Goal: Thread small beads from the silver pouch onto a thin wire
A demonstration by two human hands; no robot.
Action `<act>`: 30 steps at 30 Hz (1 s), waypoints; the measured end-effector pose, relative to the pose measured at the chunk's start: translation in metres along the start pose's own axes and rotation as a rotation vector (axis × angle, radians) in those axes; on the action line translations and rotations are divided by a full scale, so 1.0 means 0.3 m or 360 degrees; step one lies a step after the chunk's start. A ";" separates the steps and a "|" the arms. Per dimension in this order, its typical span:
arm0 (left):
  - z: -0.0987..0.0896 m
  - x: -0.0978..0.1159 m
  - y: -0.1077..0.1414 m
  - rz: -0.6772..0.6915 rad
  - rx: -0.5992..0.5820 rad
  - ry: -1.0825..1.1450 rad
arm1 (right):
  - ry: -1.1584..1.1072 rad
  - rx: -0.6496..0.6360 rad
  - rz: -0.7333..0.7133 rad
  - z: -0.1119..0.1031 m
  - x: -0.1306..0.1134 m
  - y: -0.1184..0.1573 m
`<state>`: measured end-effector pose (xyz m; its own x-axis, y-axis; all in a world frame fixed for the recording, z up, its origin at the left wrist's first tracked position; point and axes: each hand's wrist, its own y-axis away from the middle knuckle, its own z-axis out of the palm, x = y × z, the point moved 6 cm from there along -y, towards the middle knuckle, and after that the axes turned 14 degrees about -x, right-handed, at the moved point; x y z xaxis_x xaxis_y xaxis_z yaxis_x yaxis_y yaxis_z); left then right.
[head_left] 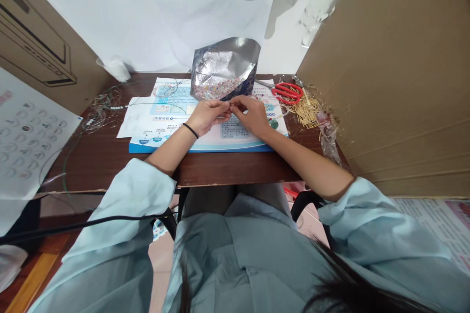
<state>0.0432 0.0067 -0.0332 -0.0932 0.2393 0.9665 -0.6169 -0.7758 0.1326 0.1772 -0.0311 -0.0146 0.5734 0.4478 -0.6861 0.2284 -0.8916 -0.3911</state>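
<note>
- Fingertips of your left hand [207,116] and right hand [255,116] meet, drawn into tight pinches; you cannot tell what, if anything, is between them.
- Just beyond your hands, the upright foil pouch [223,62] gapes, with multicoloured beads [216,89] inside.
- Beneath lies a blue-edged printed sheet [205,145] on your brown table [235,168].
- To your right, red-handled scissors [274,91] lie beside gold-coloured sticks [307,111].

I watch through one head-worn camera facing forward and steeply down over the wearer's shirt front [264,254] onto the counter [235,168], near enough to frame both forearms [308,162] and hands [256,116] whole.
</note>
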 end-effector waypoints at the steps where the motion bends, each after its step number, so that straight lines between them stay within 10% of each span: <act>1: 0.000 -0.001 0.000 -0.0003 0.0005 -0.0016 | 0.0010 -0.0009 0.0004 0.001 0.000 0.000; 11: -0.009 0.012 -0.001 0.0139 0.0168 -0.0125 | -0.0093 0.0062 0.0109 -0.005 -0.002 0.004; 30: -0.210 0.143 0.016 0.0646 0.0624 0.0318 | -0.0140 0.0076 0.0224 -0.008 0.030 -0.008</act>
<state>-0.0130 0.0500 -0.0050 -0.4297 -0.0456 0.9018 -0.1702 -0.9767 -0.1305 0.1837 -0.0250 -0.0185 0.5253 0.3248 -0.7864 0.1119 -0.9426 -0.3146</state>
